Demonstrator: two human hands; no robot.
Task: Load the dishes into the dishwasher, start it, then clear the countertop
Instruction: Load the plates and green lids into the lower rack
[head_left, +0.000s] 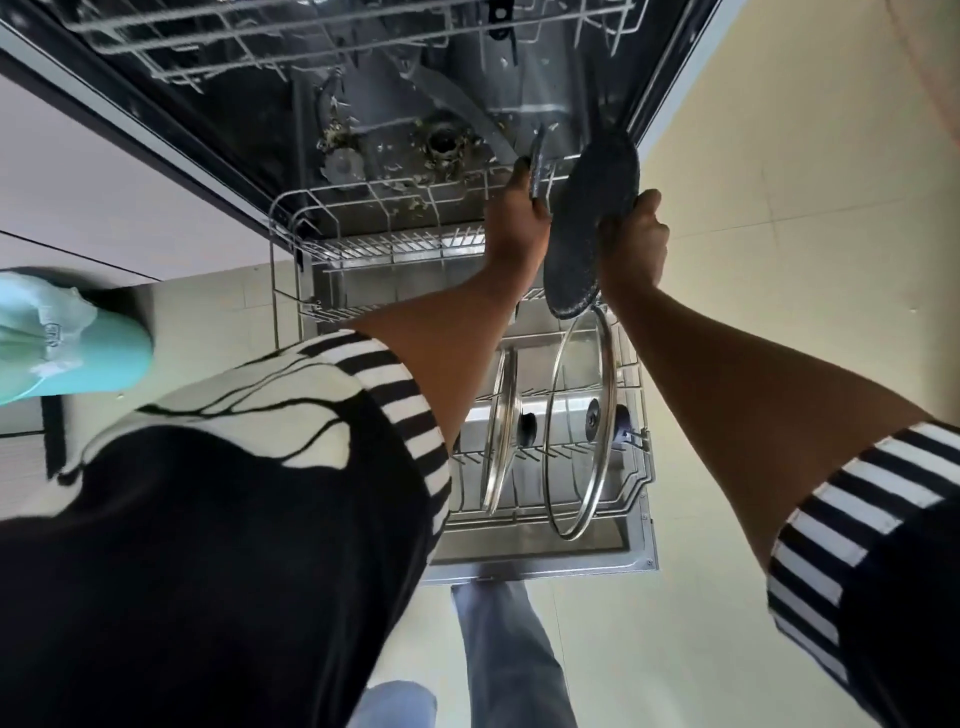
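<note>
- Over the far end of the pulled-out lower rack (395, 244), your right hand (636, 244) has its fingers curled round the rim of a dark speckled pan (589, 208) and holds it clear of the wires.
- The pan is tipped up on edge. Its long axis runs from the low near rim, just above the larger lid, up and away toward the dishwasher tub (395, 119).
- A thin dark shaft beyond the pan's far edge may be its handle, pointing into the tub; the view is too dim there to be sure.
- Your left hand (517, 218) grips a smaller dark dish (537, 163). You see it almost edge-on and upright, just left of the pan; whether the two touch, you cannot tell.
- In the near half of the rack two glass lids stand on edge between the tines, the larger lid (576, 467) on the right and the smaller lid (501, 431) beside it, knobs facing right.
- The upper rack (208, 52) sits farther in, above the tub.
</note>
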